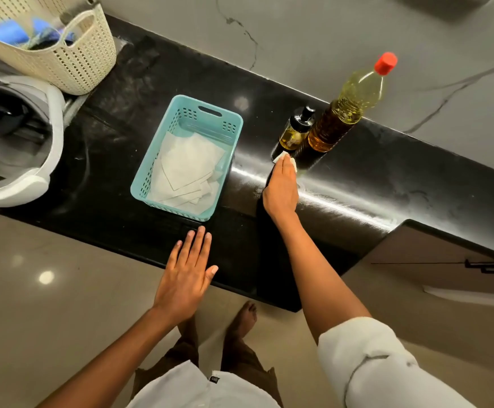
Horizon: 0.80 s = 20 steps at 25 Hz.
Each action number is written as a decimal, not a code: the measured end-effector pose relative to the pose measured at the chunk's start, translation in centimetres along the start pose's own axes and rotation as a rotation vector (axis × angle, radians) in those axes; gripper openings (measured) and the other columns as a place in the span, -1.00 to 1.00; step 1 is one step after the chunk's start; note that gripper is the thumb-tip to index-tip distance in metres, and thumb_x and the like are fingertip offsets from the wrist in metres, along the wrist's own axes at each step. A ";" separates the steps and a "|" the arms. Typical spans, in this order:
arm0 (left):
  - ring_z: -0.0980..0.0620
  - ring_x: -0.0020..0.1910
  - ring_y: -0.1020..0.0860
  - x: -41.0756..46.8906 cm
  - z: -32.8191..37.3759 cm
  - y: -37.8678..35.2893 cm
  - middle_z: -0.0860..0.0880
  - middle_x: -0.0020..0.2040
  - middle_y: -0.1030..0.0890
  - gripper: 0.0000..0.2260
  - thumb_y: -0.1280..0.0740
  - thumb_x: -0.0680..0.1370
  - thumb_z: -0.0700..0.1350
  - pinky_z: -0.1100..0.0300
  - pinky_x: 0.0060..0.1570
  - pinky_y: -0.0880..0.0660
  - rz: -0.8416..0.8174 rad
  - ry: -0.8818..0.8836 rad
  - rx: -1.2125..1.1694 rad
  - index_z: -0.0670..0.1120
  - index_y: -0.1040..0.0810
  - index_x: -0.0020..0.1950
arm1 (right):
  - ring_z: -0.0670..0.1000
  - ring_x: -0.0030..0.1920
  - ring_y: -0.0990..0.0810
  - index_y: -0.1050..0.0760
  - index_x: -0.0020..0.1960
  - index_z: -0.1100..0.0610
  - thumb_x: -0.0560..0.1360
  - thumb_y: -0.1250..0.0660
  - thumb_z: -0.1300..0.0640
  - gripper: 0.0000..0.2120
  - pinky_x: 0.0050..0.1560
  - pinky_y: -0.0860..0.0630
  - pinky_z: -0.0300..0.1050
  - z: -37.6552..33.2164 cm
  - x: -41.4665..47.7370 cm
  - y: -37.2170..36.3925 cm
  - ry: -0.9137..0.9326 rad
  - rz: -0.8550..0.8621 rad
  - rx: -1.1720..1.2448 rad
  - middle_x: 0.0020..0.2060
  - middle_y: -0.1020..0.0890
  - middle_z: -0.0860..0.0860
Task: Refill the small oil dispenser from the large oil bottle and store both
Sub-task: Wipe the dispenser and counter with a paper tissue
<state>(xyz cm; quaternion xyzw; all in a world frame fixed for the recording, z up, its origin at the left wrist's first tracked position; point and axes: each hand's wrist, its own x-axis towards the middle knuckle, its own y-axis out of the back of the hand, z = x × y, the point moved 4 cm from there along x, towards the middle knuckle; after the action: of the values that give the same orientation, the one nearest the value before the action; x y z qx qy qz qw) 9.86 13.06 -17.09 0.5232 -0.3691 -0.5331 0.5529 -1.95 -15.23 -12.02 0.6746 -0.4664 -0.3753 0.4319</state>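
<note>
We find the small oil dispenser (294, 131) standing upright on the black counter (387, 172), its dark pump head fitted and yellow oil showing in its lower part. How full it is we cannot tell. Touching or just beside it, on its right, stands the large oil bottle (345, 110), with its red cap (386, 63) on and most of its oil left. Just in front of the dispenser, our right hand (281, 187) lies flat with fingers stretched, pressing a white tissue (281, 156) onto the counter. Our left hand (185, 275) is spread wide and empty, palm down at the counter's near edge. Between the hands, further back, sits a teal basket (181, 113) holding white paper sheets (189, 166). A cream basket (72, 66) stands well apart at far left. With both containers closed and the counter being wiped, we judge that the pouring is finished and cleanup is in hand. Neither container has been stored yet.
</note>
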 end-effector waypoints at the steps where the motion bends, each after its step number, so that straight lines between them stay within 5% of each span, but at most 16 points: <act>1: -0.17 0.74 0.02 0.1 0.0 0.0 -0.17 0.76 0.07 -0.34 0.06 0.75 0.20 -0.21 0.64 -0.21 -0.004 0.001 0.003 -0.17 0.02 0.75 | 0.18 0.70 -0.05 0.00 0.71 0.30 0.55 -0.14 0.50 -0.24 0.70 -0.08 0.07 -0.7 0.2 -0.2 0.013 0.001 -0.001 0.70 -0.10 0.19; 7: -0.18 0.73 0.00 0.0 -0.1 0.0 -0.18 0.76 0.06 -0.33 0.06 0.75 0.20 -0.20 0.64 -0.21 0.001 -0.006 0.013 -0.17 0.03 0.75 | 0.12 0.70 -0.09 -0.11 0.71 0.19 0.55 -0.16 0.45 -0.25 0.51 -0.41 0.12 -5.5 -5.0 -2.0 0.317 -0.121 -0.062 0.70 -0.15 0.10; 10: -0.18 0.73 -0.01 0.2 0.1 0.2 -0.18 0.76 0.06 -0.33 0.04 0.75 0.20 -0.20 0.64 -0.21 0.000 0.001 0.004 -0.17 0.03 0.75 | 0.15 0.70 -0.12 -0.09 0.71 0.21 0.52 -0.16 0.41 -0.23 0.63 -0.22 0.08 -2.3 -9.9 -1.0 0.443 -0.142 -0.139 0.70 -0.14 0.13; 13: -0.17 0.74 0.02 0.2 0.0 0.1 -0.17 0.76 0.09 -0.33 0.03 0.75 0.20 -0.18 0.66 -0.17 -0.011 0.011 0.004 -0.15 0.06 0.75 | 0.24 0.65 -0.23 -0.15 0.69 0.27 0.50 -0.20 0.44 -0.24 0.65 -0.23 0.19 0.4 -4.9 -0.1 0.333 -0.115 -0.236 0.67 -0.22 0.20; 16: -0.16 0.74 0.04 0.2 -0.1 0.1 -0.17 0.76 0.11 -0.33 0.04 0.76 0.20 -0.18 0.67 -0.15 -0.014 0.002 0.022 -0.16 0.08 0.75 | 0.33 0.64 -0.21 -0.14 0.69 0.24 0.57 -0.22 0.34 -0.29 0.64 -0.19 0.24 -2.8 0.8 -1.0 0.339 -0.137 -0.309 0.67 -0.22 0.18; 20: -0.15 0.74 0.06 0.0 0.0 0.0 -0.16 0.76 0.12 -0.33 0.05 0.75 0.20 -0.18 0.67 -0.13 0.006 -0.008 0.026 -0.16 0.08 0.75 | 0.30 0.67 -0.13 -0.08 0.72 0.19 0.58 -0.11 0.31 -0.30 0.68 -0.10 0.21 -4.3 -3.6 -2.4 0.402 -0.181 -0.296 0.70 -0.14 0.15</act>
<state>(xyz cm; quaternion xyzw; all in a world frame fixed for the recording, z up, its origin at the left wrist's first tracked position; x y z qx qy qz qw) 9.89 13.08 -17.08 0.5269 -0.3798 -0.5287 0.5464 1.69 -10.32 -12.41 0.7041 -0.2493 -0.3350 0.5743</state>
